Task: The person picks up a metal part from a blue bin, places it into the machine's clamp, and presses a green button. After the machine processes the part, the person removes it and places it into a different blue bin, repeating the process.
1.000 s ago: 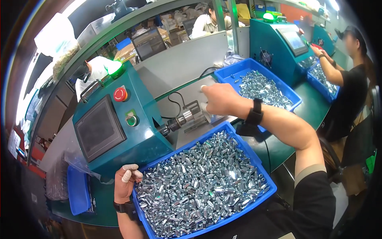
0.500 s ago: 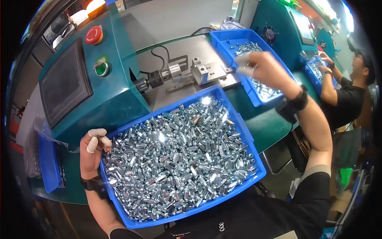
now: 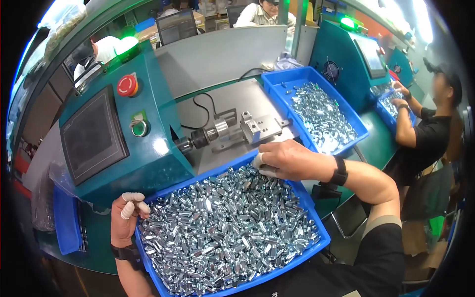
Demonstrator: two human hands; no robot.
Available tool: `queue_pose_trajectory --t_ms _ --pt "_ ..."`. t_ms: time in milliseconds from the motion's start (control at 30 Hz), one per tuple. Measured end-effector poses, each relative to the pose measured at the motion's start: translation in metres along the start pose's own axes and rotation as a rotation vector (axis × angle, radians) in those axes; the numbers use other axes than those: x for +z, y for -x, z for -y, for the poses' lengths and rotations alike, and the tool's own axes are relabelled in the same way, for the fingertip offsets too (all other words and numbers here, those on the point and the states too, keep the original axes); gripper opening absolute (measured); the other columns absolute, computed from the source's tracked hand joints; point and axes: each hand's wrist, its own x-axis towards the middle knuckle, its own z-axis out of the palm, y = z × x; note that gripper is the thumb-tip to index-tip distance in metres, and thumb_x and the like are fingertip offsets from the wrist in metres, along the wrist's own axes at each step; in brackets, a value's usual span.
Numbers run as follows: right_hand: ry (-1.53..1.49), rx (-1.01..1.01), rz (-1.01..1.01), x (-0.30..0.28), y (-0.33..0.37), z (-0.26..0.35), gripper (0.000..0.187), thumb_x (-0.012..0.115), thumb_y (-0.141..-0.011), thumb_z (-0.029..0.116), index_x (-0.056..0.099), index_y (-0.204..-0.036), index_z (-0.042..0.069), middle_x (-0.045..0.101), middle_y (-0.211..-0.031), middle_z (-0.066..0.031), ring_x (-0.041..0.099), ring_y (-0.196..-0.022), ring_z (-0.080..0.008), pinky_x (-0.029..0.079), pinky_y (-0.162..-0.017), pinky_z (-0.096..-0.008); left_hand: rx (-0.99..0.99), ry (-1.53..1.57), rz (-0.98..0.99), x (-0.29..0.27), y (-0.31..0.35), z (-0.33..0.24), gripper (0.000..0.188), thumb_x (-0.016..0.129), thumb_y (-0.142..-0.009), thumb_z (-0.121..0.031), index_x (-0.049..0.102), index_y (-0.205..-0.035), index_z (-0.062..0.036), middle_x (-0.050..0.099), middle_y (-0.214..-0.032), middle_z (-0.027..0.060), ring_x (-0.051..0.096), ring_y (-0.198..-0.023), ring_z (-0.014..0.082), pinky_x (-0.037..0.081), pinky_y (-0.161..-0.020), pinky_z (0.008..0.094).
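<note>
A large blue bin (image 3: 316, 236) heaped with small shiny metal hex pieces (image 3: 213, 232) lies before me. At its left edge is my left hand (image 3: 126, 214), with whitish covers on some fingertips. Its fingers are curled in; anything between them is too small to make out. Over the bin's far right corner, my right hand (image 3: 292, 161) points its covered fingertips down at the pieces. They are drawn together, and what they hold, if anything, is hidden. Just beyond that hand stands a metal fixture block (image 3: 255, 129), in line with a drill chuck (image 3: 199, 137).
A green machine (image 3: 143, 99) with a dark screen, red stop button (image 3: 127, 85) and green button (image 3: 139, 127) stands left. A second blue bin (image 3: 363, 132) holding metal pieces lies far right. At right a co-worker (image 3: 430, 128) handles parts. Other people sit beyond the partition (image 3: 217, 54).
My right hand has come back from the far right bin to the near bin's far corner. My left hand stays by the near bin's left edge. The machine's lamp turned from orange to green.
</note>
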Motion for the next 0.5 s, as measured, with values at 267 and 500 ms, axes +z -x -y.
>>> queue_pose_trajectory --t_ms 267,500 --pt "0.176 0.040 0.108 -0.019 0.003 0.011 0.023 0.072 -0.084 0.010 0.063 -0.105 0.007 0.061 -0.091 -0.0109 0.066 -0.083 -0.0332 0.054 -0.071 -0.0427 -0.021 0.003 -0.015 -0.002 -0.001 -0.003 0.045 0.070 -0.095 -0.042 0.065 -0.111 0.0002 0.071 -0.080 0.0140 0.064 -0.067 0.0191 0.053 -0.064 0.0313" --pt "-0.224 0.368 0.007 -0.030 0.001 0.009 0.027 0.074 -0.086 0.011 0.066 -0.112 0.006 0.070 -0.087 -0.0082 0.067 -0.070 -0.0210 0.054 -0.067 -0.0327 -0.038 -0.005 -0.027 0.001 0.000 -0.003 0.048 0.072 -0.094 -0.043 0.064 -0.110 0.0009 0.071 -0.079 0.0144 0.065 -0.065 0.0196 0.053 -0.062 0.0308"
